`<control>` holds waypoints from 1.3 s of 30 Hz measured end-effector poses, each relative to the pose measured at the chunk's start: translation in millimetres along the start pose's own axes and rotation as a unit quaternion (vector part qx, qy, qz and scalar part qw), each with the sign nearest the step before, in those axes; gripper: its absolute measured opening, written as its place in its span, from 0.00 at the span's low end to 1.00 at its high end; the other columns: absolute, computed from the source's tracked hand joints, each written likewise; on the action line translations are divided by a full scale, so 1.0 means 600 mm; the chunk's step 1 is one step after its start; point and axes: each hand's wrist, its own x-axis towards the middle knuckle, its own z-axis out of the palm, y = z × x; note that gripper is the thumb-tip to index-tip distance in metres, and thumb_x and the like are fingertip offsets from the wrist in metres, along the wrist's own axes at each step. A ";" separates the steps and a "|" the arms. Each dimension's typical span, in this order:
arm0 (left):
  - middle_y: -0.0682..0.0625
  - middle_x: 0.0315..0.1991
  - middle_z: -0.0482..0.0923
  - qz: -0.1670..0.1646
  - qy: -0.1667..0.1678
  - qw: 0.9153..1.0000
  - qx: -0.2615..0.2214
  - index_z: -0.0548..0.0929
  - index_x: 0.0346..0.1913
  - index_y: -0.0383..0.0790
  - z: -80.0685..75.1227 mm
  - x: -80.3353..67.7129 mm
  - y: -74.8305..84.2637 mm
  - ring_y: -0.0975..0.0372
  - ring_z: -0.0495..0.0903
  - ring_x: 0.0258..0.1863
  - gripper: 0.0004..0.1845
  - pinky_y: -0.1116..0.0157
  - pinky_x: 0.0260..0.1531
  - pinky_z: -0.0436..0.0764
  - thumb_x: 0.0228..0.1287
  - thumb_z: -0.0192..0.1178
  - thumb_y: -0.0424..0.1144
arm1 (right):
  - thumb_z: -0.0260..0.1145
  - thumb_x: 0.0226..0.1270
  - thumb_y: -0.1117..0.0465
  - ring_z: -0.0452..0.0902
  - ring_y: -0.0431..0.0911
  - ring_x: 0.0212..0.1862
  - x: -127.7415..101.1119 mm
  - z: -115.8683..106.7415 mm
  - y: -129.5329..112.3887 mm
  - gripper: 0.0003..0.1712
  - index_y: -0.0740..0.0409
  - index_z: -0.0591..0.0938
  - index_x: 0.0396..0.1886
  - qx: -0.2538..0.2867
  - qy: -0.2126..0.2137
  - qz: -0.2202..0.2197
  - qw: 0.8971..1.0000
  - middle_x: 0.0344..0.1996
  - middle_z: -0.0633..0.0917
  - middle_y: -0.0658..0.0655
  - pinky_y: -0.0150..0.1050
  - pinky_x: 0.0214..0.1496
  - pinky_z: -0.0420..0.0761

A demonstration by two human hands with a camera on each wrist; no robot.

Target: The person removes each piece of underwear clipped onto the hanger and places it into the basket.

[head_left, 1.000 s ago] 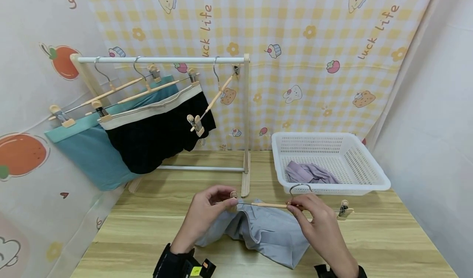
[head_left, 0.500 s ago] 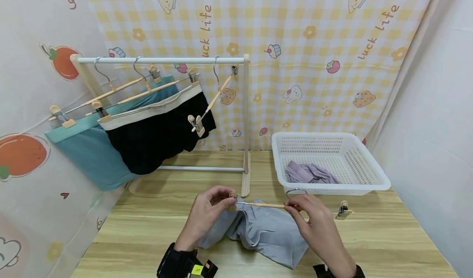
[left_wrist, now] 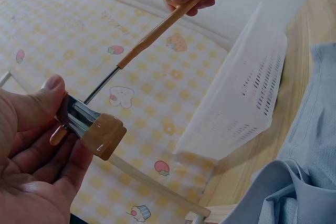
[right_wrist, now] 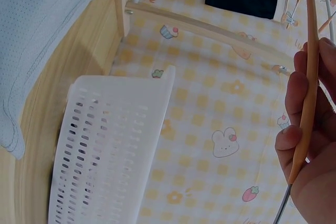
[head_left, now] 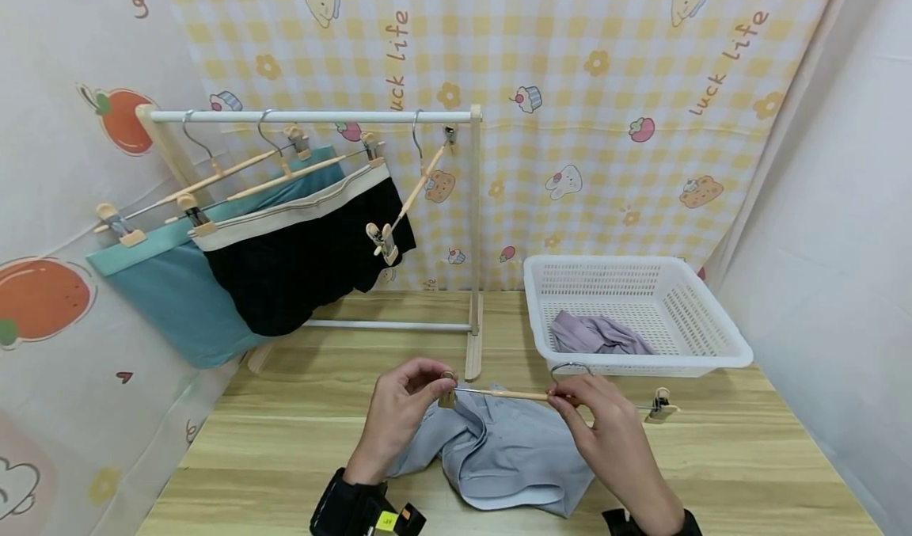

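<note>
A wooden clip hanger (head_left: pixel 509 395) is held level just above the table, its hook (head_left: pixel 568 368) pointing away from me. My left hand (head_left: pixel 436 391) pinches the hanger's left clip (head_left: pixel 447 398) between thumb and fingers; in the left wrist view the clip (left_wrist: pixel 97 129) has no cloth in it. My right hand (head_left: pixel 564 399) grips the wooden bar near the hook. The right clip (head_left: pixel 659 405) hangs free. A pale grey-blue garment (head_left: pixel 506 457) lies crumpled on the table under the hanger. In the right wrist view my fingers (right_wrist: pixel 294 129) curl round the bar (right_wrist: pixel 311 66).
A white slotted basket (head_left: pixel 712 338) at the right holds a lilac garment (head_left: pixel 594 334). A small rack (head_left: pixel 313 115) at back left carries a teal garment (head_left: pixel 171 290), a black garment (head_left: pixel 299 259) and a bare hanger (head_left: pixel 420 180). Curtains close in all sides.
The hanger and my right hand have drifted slightly left. The grey-blue garment has sagged and spread flatter beneath the bar. My left hand still pinches the clip.
</note>
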 end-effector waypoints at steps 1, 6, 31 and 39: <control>0.38 0.43 0.90 0.001 0.000 1.000 0.000 0.89 0.45 0.32 0.000 0.000 0.000 0.66 0.89 0.41 0.07 0.71 0.45 0.86 0.69 0.72 0.31 | 0.82 0.55 0.72 0.84 0.37 0.38 0.000 0.000 0.000 0.18 0.48 0.91 0.41 -0.001 0.000 0.000 1.000 0.39 0.90 0.42 0.24 0.45 0.80; 0.38 0.44 0.90 -0.007 0.001 1.000 0.000 0.89 0.47 0.31 0.000 0.000 -0.001 0.66 0.89 0.43 0.08 0.71 0.47 0.87 0.69 0.72 0.30 | 0.83 0.53 0.73 0.84 0.37 0.38 0.000 0.000 -0.001 0.19 0.49 0.91 0.40 -0.008 -0.002 0.005 1.000 0.38 0.90 0.42 0.24 0.45 0.80; 0.46 0.61 0.86 0.009 -0.025 0.997 0.070 0.83 0.67 0.41 0.012 -0.006 0.014 0.54 0.85 0.60 0.24 0.62 0.66 0.82 0.70 0.72 0.33 | 0.82 0.54 0.75 0.85 0.37 0.38 -0.003 0.001 0.006 0.18 0.51 0.91 0.40 0.010 -0.002 0.012 1.000 0.39 0.90 0.44 0.21 0.45 0.82; 0.48 0.58 0.86 0.230 0.035 0.930 0.284 0.85 0.63 0.41 0.038 -0.013 0.036 0.56 0.82 0.59 0.23 0.56 0.56 0.86 0.65 0.77 0.34 | 0.82 0.53 0.76 0.85 0.37 0.38 -0.001 0.004 0.003 0.18 0.53 0.90 0.39 0.013 -0.007 0.016 1.000 0.38 0.90 0.44 0.20 0.45 0.81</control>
